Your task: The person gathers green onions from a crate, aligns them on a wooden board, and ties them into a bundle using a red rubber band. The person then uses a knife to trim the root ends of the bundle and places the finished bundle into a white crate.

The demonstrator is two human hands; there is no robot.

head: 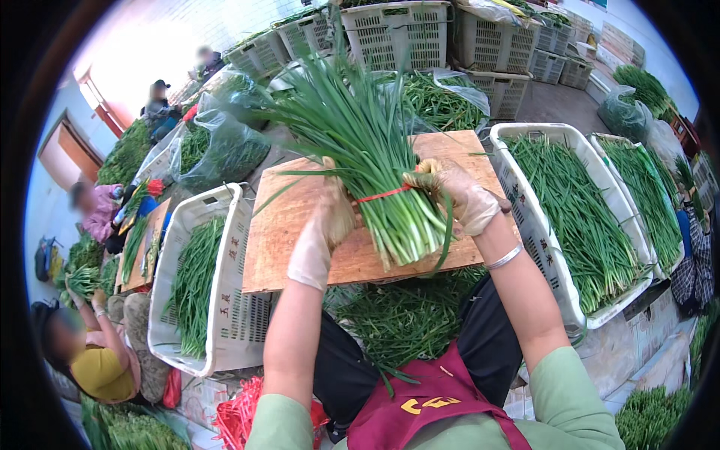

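Note:
A bundle of garlic chives is held over a wooden board, its pale cut ends towards me and its green leaves fanning away. Around its lower stems runs a red plastic tie. My left hand, in a thin translucent glove and slightly blurred, holds the bundle's left side; leaves cover part of its fingers. On the right side my gloved right hand grips the bundle with curled fingers, close to the tie. One loose leaf hangs down beside that hand.
White plastic crates of chives stand to the left and right of the board. Loose leaves lie below it, red plastic strips near my leg. A co-worker sits at left. Stacked crates line the back.

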